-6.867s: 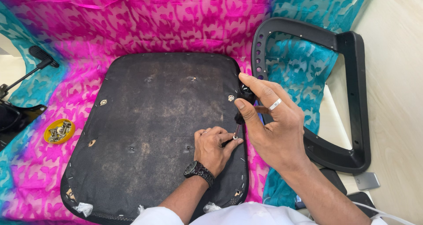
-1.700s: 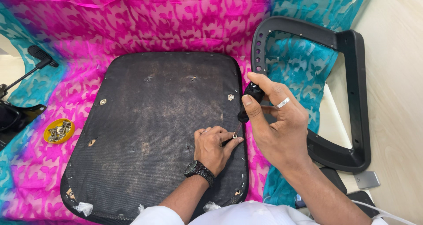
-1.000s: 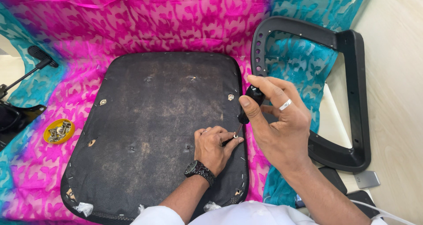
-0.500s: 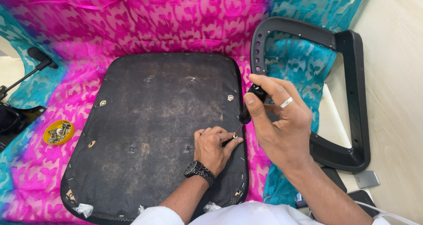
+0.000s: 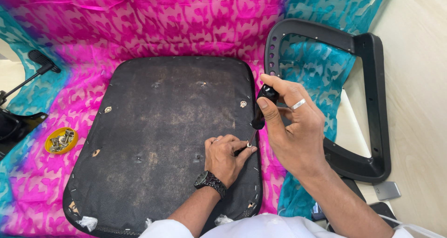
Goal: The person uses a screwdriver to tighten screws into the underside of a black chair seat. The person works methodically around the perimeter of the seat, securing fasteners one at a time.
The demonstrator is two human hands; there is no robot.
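There, on the pink and turquoise patterned cloth (image 5: 177, 23), a dark chair seat base (image 5: 163, 140) lay with its underside up, staples showing along its edge. The person's left hand (image 5: 226, 156), a dark watch (image 5: 210, 183) on its wrist, rested flat on the base near the right edge, its fingertips pressed close around a small metal screw or fitting (image 5: 249, 145). The right hand (image 5: 293, 126), wearing a silver ring (image 5: 298, 104), was closed in a firm grip around the black handle of a screwdriver (image 5: 260, 112). The tool stood nearly upright, tilted slightly, and its thin shaft ran down to meet that fitting just beside the left hand's fingers. I could not tell whether the tip was seated in the head.

To the right, a black plastic armrest frame (image 5: 372, 103) lay partly on the cloth and partly on the pale wooden floor (image 5: 419, 56). Well apart on the left, a small yellow dish (image 5: 60, 140) held a heap of bolts and screws. Beyond it, at the far left edge, a black lever and chair mechanism (image 5: 18, 107) showed only in part.
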